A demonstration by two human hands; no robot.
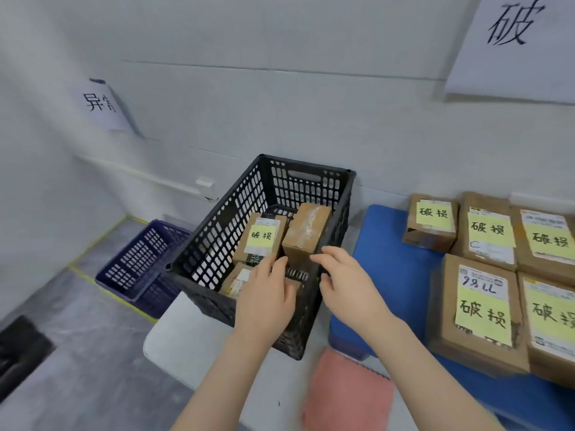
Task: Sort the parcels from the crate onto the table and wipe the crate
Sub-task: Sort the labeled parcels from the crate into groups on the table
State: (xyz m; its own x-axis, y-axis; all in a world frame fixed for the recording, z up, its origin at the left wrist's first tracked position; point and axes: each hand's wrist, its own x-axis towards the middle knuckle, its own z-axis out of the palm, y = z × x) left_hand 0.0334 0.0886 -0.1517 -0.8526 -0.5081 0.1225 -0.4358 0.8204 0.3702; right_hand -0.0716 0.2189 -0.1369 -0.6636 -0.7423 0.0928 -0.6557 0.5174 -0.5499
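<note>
A black slotted crate [217,231] stands on the white table [183,346]. Inside it are a parcel with a yellow note [261,236], a plain taped parcel [306,234] standing beside it, and a lower parcel [238,283] partly hidden by my left hand. My left hand [264,290] reaches into the crate, its fingertips at the near left corner of the plain parcel. My right hand [342,275] is over the crate's right rim. Its straight fingers touch the parcel's near right corner. Neither hand grips anything.
Several cardboard parcels with yellow notes [482,309] lie on a blue mat [392,275] to the right. A pink cloth [348,396] lies on the table near me. A dark blue basket [143,262] sits on the floor at left. Paper signs [99,104] hang on the wall.
</note>
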